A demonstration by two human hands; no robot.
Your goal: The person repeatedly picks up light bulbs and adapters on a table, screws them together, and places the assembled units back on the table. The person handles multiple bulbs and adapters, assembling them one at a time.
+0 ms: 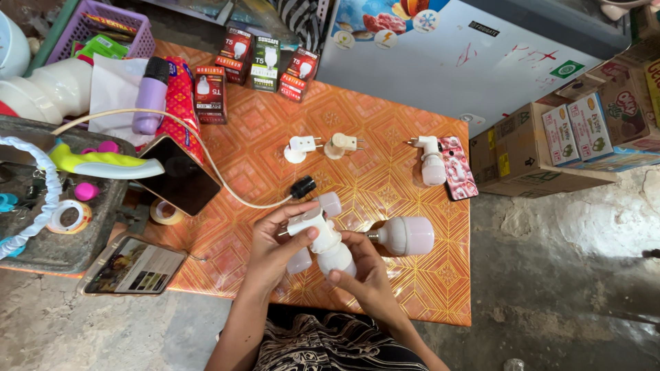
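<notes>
Both hands work over the near edge of an orange patterned table (385, 172), at about 6 o'clock in the view. The left hand (275, 244) grasps a white plug adapter (307, 223) from the 9 o'clock side, thumb on top and fingers curled beneath. The right hand (364, 271) closes around a white bulb (335, 255) fitted to that adapter, fingertips pressed on the bulb's dome. Two more bulb ends project from the same assembly, one at its 1 o'clock (330, 203) and one at its 7 o'clock (300, 261). The assembly is held just above the tabletop, between the two hands.

At 3 o'clock from the hands a separate large bulb (407, 235) lies on its side on the table. A black plug (303, 186) on a cream cord (206, 161) rests just at 11 o'clock from the hands. Further up, near table centre, stand two small white adapters (300, 147) and (342, 145). At 2 o'clock another adapter with a bulb (430, 159) lies touching a patterned phone (458, 167). Along the far edge at 12 o'clock stand several bulb boxes (265, 63). At 9 o'clock a dark tablet (180, 175) leans over the table's edge, a roll of tape (163, 213) beside it, and a second phone (134, 266) lies lower left. Cardboard cartons (543, 148) stand at 3 o'clock off the table.
</notes>
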